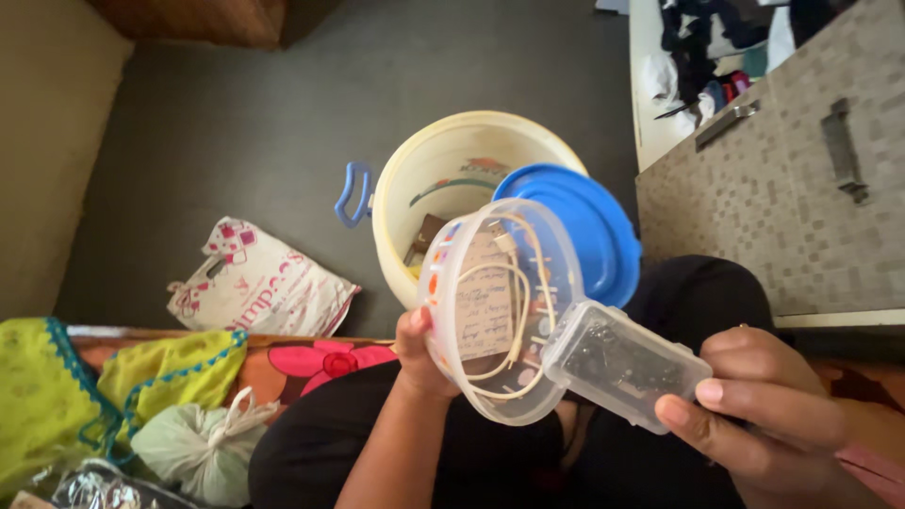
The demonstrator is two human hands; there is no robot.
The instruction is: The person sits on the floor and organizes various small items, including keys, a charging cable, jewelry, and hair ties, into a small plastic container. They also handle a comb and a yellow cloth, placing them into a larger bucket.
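My left hand [419, 353] grips the rim of a clear round plastic container [500, 311], tilted so its opening faces me. Inside it lie a white cable and a slip of paper with handwriting. My right hand [754, 405] holds a small clear rectangular plastic box [622, 363] with dark contents, its end touching the round container's rim. Behind them on the floor stands a cream bucket [452, 179] with a blue handle [351, 193], and a blue round lid [575, 231] leans over its right side.
A patterned plastic bag [259, 283] lies on the dark floor at left. Green cloth [57, 396] and a knotted pale bag [203, 443] rest on a floral surface by my left arm. A tiled cabinet door [792, 188] stands at right, with clothes beyond.
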